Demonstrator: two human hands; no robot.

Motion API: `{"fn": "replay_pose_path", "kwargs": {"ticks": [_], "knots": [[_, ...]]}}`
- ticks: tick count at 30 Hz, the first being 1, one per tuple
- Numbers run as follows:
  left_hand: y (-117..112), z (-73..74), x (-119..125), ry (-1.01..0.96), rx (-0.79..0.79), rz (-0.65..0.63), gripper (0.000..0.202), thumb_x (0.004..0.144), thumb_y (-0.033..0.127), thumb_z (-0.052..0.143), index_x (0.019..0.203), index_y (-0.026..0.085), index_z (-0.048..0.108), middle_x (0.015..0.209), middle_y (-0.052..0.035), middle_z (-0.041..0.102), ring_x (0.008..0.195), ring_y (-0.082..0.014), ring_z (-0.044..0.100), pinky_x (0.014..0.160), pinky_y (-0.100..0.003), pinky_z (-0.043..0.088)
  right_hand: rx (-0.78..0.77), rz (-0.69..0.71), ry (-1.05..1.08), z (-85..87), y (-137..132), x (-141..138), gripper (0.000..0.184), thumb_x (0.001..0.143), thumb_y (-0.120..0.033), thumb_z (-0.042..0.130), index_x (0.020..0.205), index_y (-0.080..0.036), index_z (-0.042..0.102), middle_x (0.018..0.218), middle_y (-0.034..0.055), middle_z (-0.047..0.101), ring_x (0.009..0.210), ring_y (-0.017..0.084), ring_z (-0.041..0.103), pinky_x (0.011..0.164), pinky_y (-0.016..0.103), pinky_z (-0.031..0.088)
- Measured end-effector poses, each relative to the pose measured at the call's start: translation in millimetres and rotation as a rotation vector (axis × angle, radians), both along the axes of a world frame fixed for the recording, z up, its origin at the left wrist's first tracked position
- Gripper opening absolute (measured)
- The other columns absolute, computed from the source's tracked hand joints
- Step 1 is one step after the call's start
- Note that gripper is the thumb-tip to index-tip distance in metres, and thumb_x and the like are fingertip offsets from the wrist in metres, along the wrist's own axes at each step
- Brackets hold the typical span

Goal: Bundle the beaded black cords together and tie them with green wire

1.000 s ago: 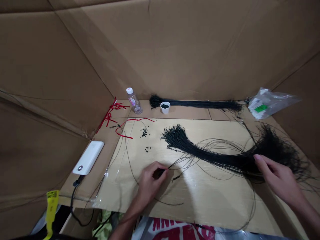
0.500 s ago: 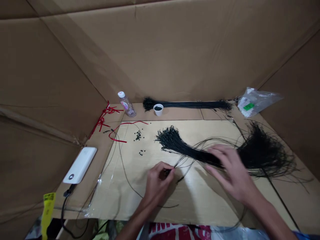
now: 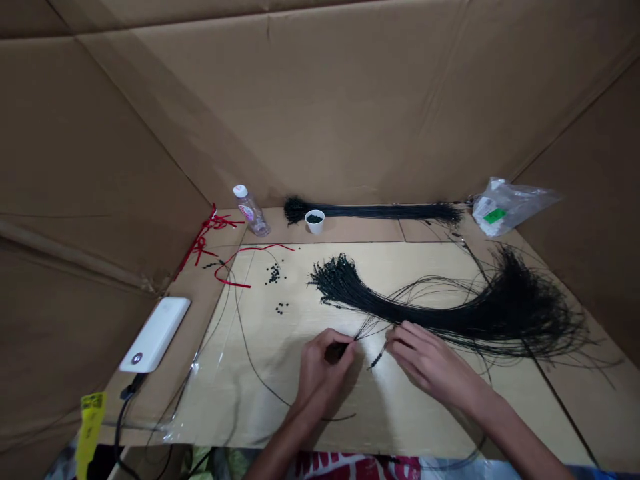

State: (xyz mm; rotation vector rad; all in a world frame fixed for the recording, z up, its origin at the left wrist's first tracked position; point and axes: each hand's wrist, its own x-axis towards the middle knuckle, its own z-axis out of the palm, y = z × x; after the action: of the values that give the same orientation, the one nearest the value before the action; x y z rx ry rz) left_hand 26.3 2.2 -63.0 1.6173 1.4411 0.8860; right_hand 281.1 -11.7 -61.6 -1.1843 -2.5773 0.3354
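Observation:
My left hand [image 3: 327, 363] is closed, thumb against forefinger, on a few thin black cords whose strands fan out past the fingertips. Just to its right, my right hand [image 3: 420, 357] pinches a single black cord with a short row of dark beads [image 3: 376, 360] at its lower end. Behind both hands lies a large curved bundle of black cords [image 3: 400, 310], its beaded ends [image 3: 333, 277] to the left and its loose ends spread to the right. Small loose black beads [image 3: 274, 273] lie on the board left of the bundle.
A white cup of dark beads [image 3: 315, 223] stands at the back before another cord bundle [image 3: 375, 211]. A clear bottle [image 3: 253, 213], red ribbon [image 3: 200, 243] and white power bank [image 3: 155, 337] are on the left. A plastic bag [image 3: 510, 207] sits back right. Cardboard walls [image 3: 320, 100] enclose the table.
My right hand has come down and left from the big bundle and now pinches a beaded cord beside my left hand. The left hand keeps its grip, shifted slightly right.

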Motion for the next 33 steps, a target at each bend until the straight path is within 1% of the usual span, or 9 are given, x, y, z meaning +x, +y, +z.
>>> {"fn": "replay_pose_path", "kwargs": {"ticks": [5, 10, 15, 22, 25, 27, 28, 30, 33], "knots": [[-1, -1.5, 5, 0.046, 0.071, -0.086, 0.009, 0.095, 0.020, 0.072, 0.089, 0.020, 0.079, 0.084, 0.0005, 0.082, 0.075, -0.0159, 0.076, 0.069, -0.024, 0.057, 0.062, -0.001, -0.028, -19.4, -5, -28, 0.015, 0.107, -0.007, 0.053, 0.107, -0.017, 0.065, 0.101, 0.0083, 0.067, 0.095, 0.028, 0.061, 0.088, 0.044, 0.052], [-4, -15.6, -1, 0.196, 0.263, -0.234, 0.008, 0.096, 0.016, 0.072, 0.089, 0.020, 0.075, 0.089, -0.0019, 0.080, 0.083, -0.0198, 0.073, 0.080, -0.032, 0.054, 0.068, -0.042, 0.025, -27.4, -9, -50, 0.019, 0.109, -0.010, 0.048, 0.106, -0.018, 0.065, 0.100, 0.0090, 0.068, 0.091, 0.026, 0.063, 0.081, 0.039, 0.053], [-10, -21.3, -9, 0.364, 0.429, -0.451, 0.017, 0.100, 0.012, 0.063, 0.087, 0.020, 0.068, 0.083, -0.0024, 0.074, 0.080, -0.0198, 0.066, 0.081, -0.033, 0.053, 0.059, -0.089, 0.063, -30.3, -11, -50, 0.025, 0.111, -0.012, 0.043, 0.103, -0.021, 0.065, 0.098, 0.0079, 0.069, 0.089, 0.024, 0.065, 0.082, 0.037, 0.054], [-10, -15.3, -17, 0.588, 0.518, -0.614, 0.021, 0.092, -0.002, 0.064, 0.103, 0.016, 0.064, 0.100, -0.0104, 0.071, 0.090, -0.0280, 0.064, 0.080, -0.039, 0.055, 0.033, -0.059, 0.079, -18.2, -7, -55, 0.015, 0.105, -0.010, 0.052, 0.110, -0.019, 0.064, 0.101, 0.0097, 0.068, 0.091, 0.027, 0.062, 0.083, 0.040, 0.054], [-2, 3.7, -25, 0.613, 0.528, -0.663, 0.018, 0.097, 0.002, 0.063, 0.107, 0.017, 0.062, 0.104, -0.0091, 0.070, 0.095, -0.0266, 0.064, 0.081, -0.036, 0.056, 0.038, -0.009, 0.085, -1.8, 2, -60, 0.025, 0.102, -0.018, 0.064, 0.127, -0.017, 0.061, 0.123, 0.0154, 0.067, 0.109, 0.034, 0.058, 0.094, 0.049, 0.050], [6, 26.1, -33, 0.607, 0.501, -0.669, 0.011, 0.102, 0.009, 0.059, 0.107, 0.018, 0.061, 0.105, -0.0078, 0.068, 0.095, -0.0247, 0.064, 0.077, -0.033, 0.054, 0.037, 0.035, 0.129, 11.9, 12, -65, 0.014, 0.105, -0.019, 0.063, 0.119, -0.017, 0.063, 0.121, 0.0147, 0.069, 0.115, 0.034, 0.056, 0.097, 0.049, 0.047], [11, 39.3, -37, 0.588, 0.472, -0.668, 0.011, 0.105, 0.010, 0.055, 0.104, 0.019, 0.061, 0.100, -0.0058, 0.067, 0.090, -0.0227, 0.063, 0.073, -0.032, 0.053, 0.025, 0.061, 0.167, 19.3, 17, -67, 0.005, 0.108, -0.018, 0.059, 0.110, -0.017, 0.064, 0.113, 0.0123, 0.070, 0.112, 0.032, 0.057, 0.095, 0.046, 0.047], [20, 66.4, -47, 0.503, 0.400, -0.670, 0.018, 0.108, 0.010, 0.046, 0.103, 0.019, 0.061, 0.097, -0.0041, 0.065, 0.083, -0.0186, 0.063, 0.072, -0.029, 0.052, -0.020, 0.116, 0.252, 35.6, 29, -68, 0.019, 0.113, -0.019, 0.050, 0.099, -0.019, 0.062, 0.096, 0.0068, 0.068, 0.097, 0.025, 0.059, 0.087, 0.039, 0.047], [32, 100.2, -62, 0.326, 0.375, -0.665, 0.017, 0.106, 0.013, 0.051, 0.100, 0.022, 0.064, 0.093, -0.0015, 0.067, 0.077, -0.0150, 0.066, 0.069, -0.026, 0.053, -0.103, 0.173, 0.333, 62.8, 45, -64, 0.026, 0.116, -0.027, 0.044, 0.101, -0.019, 0.064, 0.092, 0.0038, 0.067, 0.082, 0.019, 0.059, 0.074, 0.032, 0.045]]}}
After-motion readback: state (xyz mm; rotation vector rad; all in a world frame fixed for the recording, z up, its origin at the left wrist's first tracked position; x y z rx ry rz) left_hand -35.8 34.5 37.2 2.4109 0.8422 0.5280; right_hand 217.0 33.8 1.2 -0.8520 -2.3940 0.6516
